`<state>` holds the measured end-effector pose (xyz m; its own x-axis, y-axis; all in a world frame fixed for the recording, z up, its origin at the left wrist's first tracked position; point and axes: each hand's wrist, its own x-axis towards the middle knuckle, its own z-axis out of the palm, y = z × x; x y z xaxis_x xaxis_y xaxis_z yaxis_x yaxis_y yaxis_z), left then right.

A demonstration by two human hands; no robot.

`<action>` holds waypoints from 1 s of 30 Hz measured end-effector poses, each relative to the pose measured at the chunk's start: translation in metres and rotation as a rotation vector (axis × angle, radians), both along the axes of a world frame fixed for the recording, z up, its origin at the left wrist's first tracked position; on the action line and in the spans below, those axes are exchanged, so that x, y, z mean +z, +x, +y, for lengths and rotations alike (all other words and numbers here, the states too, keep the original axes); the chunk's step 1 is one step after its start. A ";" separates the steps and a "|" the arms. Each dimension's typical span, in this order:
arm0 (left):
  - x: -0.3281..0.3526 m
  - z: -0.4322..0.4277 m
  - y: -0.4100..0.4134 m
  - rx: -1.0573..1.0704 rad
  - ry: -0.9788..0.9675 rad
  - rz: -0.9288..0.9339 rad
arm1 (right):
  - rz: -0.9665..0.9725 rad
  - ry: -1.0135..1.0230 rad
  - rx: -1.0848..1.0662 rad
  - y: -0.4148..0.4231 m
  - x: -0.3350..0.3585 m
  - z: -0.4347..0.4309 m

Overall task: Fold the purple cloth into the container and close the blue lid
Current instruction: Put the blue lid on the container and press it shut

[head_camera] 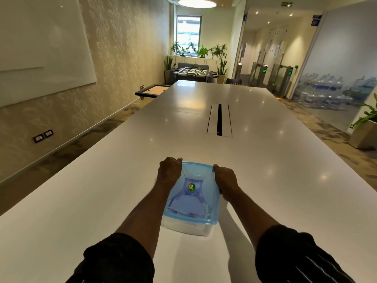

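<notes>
Translucent blue lid (192, 193), square with rounded corners and moulded ribs running out from a central disc, seated on top of a clear plastic container (187, 226). Round green label (191, 187) at lid centre, midway between both sets of fingers. Purple cloth (186, 203) visible only as a violet mass through the lid, inside the container, nearer the wrists than the fingertips; fold state not discernible.

Left hand (169, 173) clamped over the lid's left edge, fingers curled down together past the rim at the far left corner. Right hand (226, 180) clamped likewise on the right edge, fingers wrapped around the far right corner, tips hidden below the rim. Lid rim level along its near edge, overhanging the container wall.

Container resting on a smooth, glossy white table (265, 170). Beyond the fingertips, well apart, a rectangular cable hatch (219, 120) with a dark central slot. Dark fabric sleeves (120, 260) pushed up the forearms.
</notes>
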<state>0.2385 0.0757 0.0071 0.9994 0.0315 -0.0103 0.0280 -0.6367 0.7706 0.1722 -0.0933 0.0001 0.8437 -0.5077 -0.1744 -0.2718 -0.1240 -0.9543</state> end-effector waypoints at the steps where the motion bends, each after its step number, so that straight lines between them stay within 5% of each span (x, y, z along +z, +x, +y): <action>1: -0.001 0.001 0.001 0.001 -0.016 0.012 | -0.008 -0.025 -0.007 0.006 -0.003 0.000; 16: 0.007 0.007 0.001 0.001 0.004 0.111 | 0.021 0.016 0.011 -0.009 0.011 -0.002; 20: 0.014 0.009 -0.003 0.044 -0.011 0.140 | 0.066 -0.182 0.109 -0.036 0.017 -0.002; 25: 0.008 0.005 -0.036 -0.050 0.253 -0.001 | 0.077 -0.479 0.207 -0.062 0.005 0.007; 30: 0.003 -0.002 -0.052 -0.102 0.297 0.017 | 0.046 -0.344 0.227 -0.072 -0.003 0.022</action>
